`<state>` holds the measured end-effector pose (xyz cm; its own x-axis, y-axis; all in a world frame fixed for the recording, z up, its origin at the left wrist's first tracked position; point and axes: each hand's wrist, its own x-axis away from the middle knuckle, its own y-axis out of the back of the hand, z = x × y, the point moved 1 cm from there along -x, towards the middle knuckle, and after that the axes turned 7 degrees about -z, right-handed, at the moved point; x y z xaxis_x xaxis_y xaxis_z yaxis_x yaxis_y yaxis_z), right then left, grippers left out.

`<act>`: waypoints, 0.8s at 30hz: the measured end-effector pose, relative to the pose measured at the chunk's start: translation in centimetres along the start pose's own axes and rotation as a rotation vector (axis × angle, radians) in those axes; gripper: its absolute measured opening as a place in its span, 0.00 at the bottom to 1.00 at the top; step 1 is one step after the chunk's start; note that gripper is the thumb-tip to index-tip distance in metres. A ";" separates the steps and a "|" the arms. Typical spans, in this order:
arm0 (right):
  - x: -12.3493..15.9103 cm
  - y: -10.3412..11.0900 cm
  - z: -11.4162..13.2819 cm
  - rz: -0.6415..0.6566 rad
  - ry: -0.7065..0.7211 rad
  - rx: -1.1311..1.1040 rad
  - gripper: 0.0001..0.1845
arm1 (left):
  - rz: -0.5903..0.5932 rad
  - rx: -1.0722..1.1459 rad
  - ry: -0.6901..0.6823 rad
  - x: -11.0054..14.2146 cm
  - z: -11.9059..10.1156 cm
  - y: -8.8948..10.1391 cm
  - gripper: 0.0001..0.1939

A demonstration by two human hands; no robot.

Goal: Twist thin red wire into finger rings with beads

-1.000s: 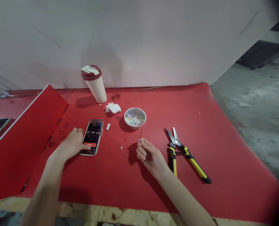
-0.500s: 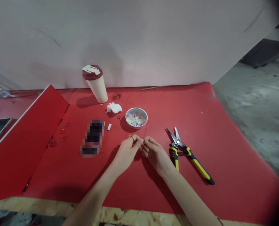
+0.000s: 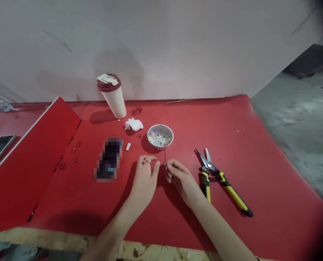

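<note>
**One bead was held at the strand, with many more in the bowl**

A small blue-purple bead (image 3: 165, 164) was pinched at the fingertips of the right hand (image 3: 183, 183), and a thin reddish strand (image 3: 165, 155) was seen rising from it towards the perforated metal bowl (image 3: 168, 144). The left hand (image 3: 143, 181) was held just beside it, fingers loosely parted, with nothing seen in them. An early stage seemed to have been reached: only one bead could be made out at the strand, while many loose beads (image 3: 155, 138) were left in the bowl. The spread shears (image 3: 209, 166) were untouched, and no trimmed end could be made out.
</note>
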<state>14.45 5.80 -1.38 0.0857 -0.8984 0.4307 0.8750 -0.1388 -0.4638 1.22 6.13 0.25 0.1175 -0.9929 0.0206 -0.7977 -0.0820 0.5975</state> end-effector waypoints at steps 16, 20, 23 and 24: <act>-0.1 0.1 -0.2 0.025 -0.011 -0.005 0.12 | -0.294 -0.808 -0.081 0.9 3.0 1.5 0.33; -0.1 0.2 -0.2 0.023 -0.017 -0.001 0.12 | -0.346 -0.721 -0.101 0.8 2.6 2.5 0.33; 0.0 0.3 -0.2 0.017 -0.027 0.000 0.13 | -0.462 -0.556 -0.100 -0.1 2.8 5.2 0.27; 0.0 0.3 -0.2 0.016 -0.028 -0.002 0.13 | -0.490 -0.467 -0.081 -0.6 3.1 6.4 0.24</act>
<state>14.61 5.71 -1.64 0.1131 -0.8887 0.4444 0.8724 -0.1252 -0.4724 -5.78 5.96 1.55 0.3407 -0.8554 -0.3902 -0.3226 -0.4962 0.8061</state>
